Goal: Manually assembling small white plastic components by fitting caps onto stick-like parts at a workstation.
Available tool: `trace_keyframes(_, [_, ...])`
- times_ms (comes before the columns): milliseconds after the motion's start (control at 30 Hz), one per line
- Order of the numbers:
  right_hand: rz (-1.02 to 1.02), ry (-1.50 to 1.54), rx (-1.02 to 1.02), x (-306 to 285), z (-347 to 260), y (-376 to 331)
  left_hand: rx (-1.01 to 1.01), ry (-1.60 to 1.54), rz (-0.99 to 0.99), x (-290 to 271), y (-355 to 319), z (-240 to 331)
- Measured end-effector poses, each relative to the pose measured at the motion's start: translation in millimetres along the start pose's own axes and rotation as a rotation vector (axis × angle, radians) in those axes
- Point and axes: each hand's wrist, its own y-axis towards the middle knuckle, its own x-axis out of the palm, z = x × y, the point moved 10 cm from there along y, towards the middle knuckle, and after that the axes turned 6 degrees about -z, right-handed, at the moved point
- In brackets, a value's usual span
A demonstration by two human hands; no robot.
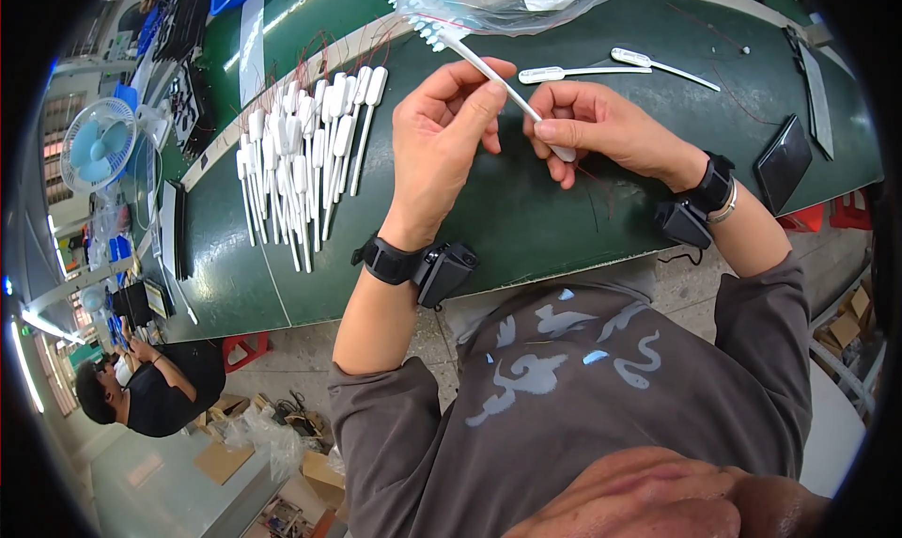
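Between my two hands is a slim white plastic stick [515, 98], slanting from upper left to lower right. My left hand [434, 134] pinches its shaft between thumb and fingers. At its lower right end, my right hand [606, 129] grips it with thumb on top, partly hiding that end. Thin red and dark wires trail below the right hand. Beyond the right hand lie two similar white pieces [554, 74], each with a wide flat end and a narrow stem. Left of my left hand, a bunch of white sticks [315, 148] with wide heads lies on the green table [376, 256], thin red wires at their tops.
A clear plastic bag [479, 2] with small light-blue-tipped parts lies at the far side. A flat black object [784, 162] rests at the right table edge. Further left are a fan [98, 143], another person [164, 388] and red stools [246, 350]. Cardboard lies on the floor.
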Motion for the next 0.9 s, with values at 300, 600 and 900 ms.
trace_keyframes(300, [0.063,-0.150,-0.074,-6.0,-6.8,-0.3,0.130,-0.076,0.178,-28.9,2.2,19.6])
trace_keyframes(600, [0.179,-0.361,-0.199,-14.3,-19.7,-0.6,0.202,0.147,0.208,-33.4,-0.4,30.5])
trace_keyframes(900, [0.282,-0.530,-0.328,-20.9,-25.0,-4.2,0.211,0.087,0.167,-31.7,0.8,28.6])
